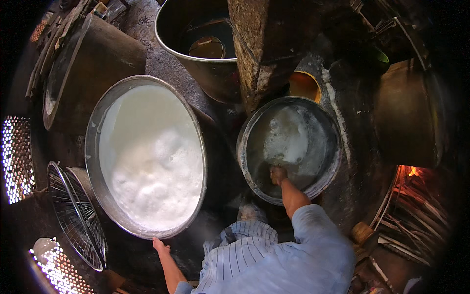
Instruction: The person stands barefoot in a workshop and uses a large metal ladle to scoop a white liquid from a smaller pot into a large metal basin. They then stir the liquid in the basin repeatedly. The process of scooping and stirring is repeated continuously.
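Observation:
My left hand (pixel 161 246) is at the near rim of a large metal vat (pixel 92 147), with its fingertips touching the edge. White, frothy, milky liquid (pixel 147 161) nearly fills the vat, foamiest on the near side. My right hand (pixel 278 175) reaches over the near rim into a smaller round metal tub (pixel 253 183). Its fingers look curled, but in the dark I cannot tell what they hold. Cloudy liquid with pale foam (pixel 288 136) lies in that tub, beyond the hand.
Behind stand a deep metal vat (pixel 205 70), a rough post (pixel 248 44) and an orange container (pixel 304 86). A wire-spoked round rack (pixel 75 217) leans at left, near a tilted barrel (pixel 99 70). Fire (pixel 414 171) burns at right above stacked firewood (pixel 415 220).

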Available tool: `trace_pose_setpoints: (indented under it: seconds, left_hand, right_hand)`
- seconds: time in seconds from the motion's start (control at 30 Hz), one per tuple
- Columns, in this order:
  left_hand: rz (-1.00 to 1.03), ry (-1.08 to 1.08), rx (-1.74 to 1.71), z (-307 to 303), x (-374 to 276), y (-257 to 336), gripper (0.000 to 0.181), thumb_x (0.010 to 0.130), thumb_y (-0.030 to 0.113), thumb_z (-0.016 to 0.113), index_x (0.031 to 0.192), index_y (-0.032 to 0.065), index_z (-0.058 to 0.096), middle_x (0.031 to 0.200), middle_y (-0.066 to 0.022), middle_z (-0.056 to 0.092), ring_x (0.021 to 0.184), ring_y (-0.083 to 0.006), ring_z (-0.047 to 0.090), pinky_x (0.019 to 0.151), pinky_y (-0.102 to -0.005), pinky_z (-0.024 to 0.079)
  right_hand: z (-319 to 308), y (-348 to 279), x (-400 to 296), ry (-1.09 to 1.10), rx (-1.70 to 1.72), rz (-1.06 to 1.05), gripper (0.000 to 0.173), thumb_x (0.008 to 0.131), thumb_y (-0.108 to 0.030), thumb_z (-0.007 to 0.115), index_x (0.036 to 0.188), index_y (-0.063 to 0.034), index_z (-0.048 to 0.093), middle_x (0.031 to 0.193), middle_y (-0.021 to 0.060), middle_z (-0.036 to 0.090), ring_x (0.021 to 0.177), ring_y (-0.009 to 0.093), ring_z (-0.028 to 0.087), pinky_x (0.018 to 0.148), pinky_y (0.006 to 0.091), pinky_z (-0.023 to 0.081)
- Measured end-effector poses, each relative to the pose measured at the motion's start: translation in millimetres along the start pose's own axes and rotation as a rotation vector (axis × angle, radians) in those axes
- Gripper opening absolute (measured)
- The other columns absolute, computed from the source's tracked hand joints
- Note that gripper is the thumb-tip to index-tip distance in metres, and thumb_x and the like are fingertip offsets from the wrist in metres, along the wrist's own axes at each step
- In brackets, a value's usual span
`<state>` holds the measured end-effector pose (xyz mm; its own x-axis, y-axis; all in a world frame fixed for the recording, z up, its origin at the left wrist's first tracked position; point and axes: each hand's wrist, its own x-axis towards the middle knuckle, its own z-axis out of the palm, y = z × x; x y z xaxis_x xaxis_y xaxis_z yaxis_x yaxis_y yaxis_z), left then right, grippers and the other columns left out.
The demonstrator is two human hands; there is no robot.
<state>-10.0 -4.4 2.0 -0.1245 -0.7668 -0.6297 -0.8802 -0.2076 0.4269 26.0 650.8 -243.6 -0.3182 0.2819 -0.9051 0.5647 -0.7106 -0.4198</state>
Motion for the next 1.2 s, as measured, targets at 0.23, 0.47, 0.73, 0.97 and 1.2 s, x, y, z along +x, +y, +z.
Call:
trace_pose_setpoints:
  seconds: [0.23,0.47,0.73,0.97,1.2]
  left_hand:
    - [0.077,-0.01,-0.158,-10,19,-19,0.059,0.095,0.046,0.043,0.141,0.0093,0.031,0.148,-0.0149,0.03,0.125,-0.042,0.038,0.093,-0.0672,0.028]
    - [0.237,0.016,-0.207,-1,24,-19,0.044,0.096,0.035,0.05,0.119,-0.0021,0.055,0.12,-0.0154,0.057,0.104,-0.0328,0.056,0.087,-0.0484,0.046]
    - [0.3,-0.008,-0.362,3,-3,-23,0.043,0.095,0.027,0.049,0.12,-0.0075,0.055,0.117,-0.0163,0.059,0.102,-0.0255,0.057,0.091,-0.0374,0.045]
    - [0.361,-0.047,-0.734,-9,42,-1,0.046,0.086,0.029,0.05,0.112,-0.0076,0.061,0.114,-0.0175,0.061,0.099,-0.0264,0.06,0.086,-0.0388,0.047]
    - [0.451,0.285,-0.312,3,110,22,0.061,0.094,0.049,0.041,0.105,-0.0087,0.06,0.096,-0.0305,0.063,0.091,-0.0436,0.061,0.079,-0.0459,0.048]
  right_hand:
    - [-20,-28,-49,-0.177,0.219,0.239,0.011,0.076,-0.002,0.062,0.087,-0.0031,0.058,0.064,0.0073,0.054,0.048,0.019,0.052,0.043,0.0338,0.046]
    - [-47,-82,-145,-0.062,-0.151,-0.062,0.011,0.078,0.0,0.063,0.084,-0.0016,0.054,0.064,0.0086,0.053,0.048,0.019,0.052,0.042,0.0339,0.045]
    - [-65,-166,-277,-0.044,-0.547,-0.073,0.007,0.078,-0.006,0.063,0.083,-0.0011,0.06,0.069,0.0068,0.058,0.049,0.016,0.052,0.044,0.0326,0.044]
    - [12,-170,-344,-0.169,-0.818,-0.024,0.009,0.077,-0.004,0.062,0.081,0.0028,0.06,0.058,0.007,0.052,0.048,0.018,0.053,0.041,0.0332,0.044]
    - [172,-83,-370,-0.352,-0.825,0.056,0.013,0.079,0.0,0.065,0.079,-0.0029,0.052,0.062,0.006,0.051,0.049,0.017,0.052,0.042,0.0337,0.045]
